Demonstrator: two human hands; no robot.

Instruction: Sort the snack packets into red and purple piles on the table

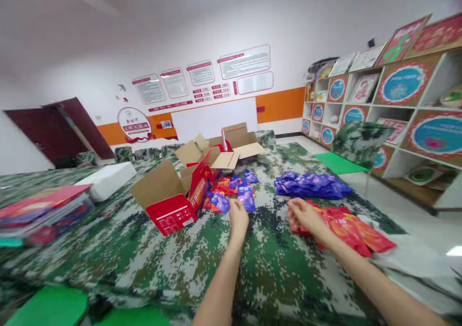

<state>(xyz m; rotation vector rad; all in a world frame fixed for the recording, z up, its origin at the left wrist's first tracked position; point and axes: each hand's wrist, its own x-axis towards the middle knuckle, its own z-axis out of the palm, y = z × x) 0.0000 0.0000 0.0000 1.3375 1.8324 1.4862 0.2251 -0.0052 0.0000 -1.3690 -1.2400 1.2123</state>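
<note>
My left hand (238, 216) is at the middle of the table, its fingers closed at the near edge of a purple packet (247, 198). Just left of those fingers is another purple packet (219, 202). Beyond them lies a mixed heap of orange-red packets (224, 185) and purple ones. My right hand (303, 214) hovers at the left end of a pile of red packets (346, 227), fingers loosely curled and slightly apart, with no packet visible in them. Behind that pile is a heap of purple packets (312, 185).
Red cardboard boxes with raised flaps, the nearest box (173, 213) on the left, stand on the camouflage tablecloth (151, 268). A white box (108, 181) and stacked folders (43, 213) lie farther left. A camouflage-covered chair (361, 143) and shelves (393, 109) are at right.
</note>
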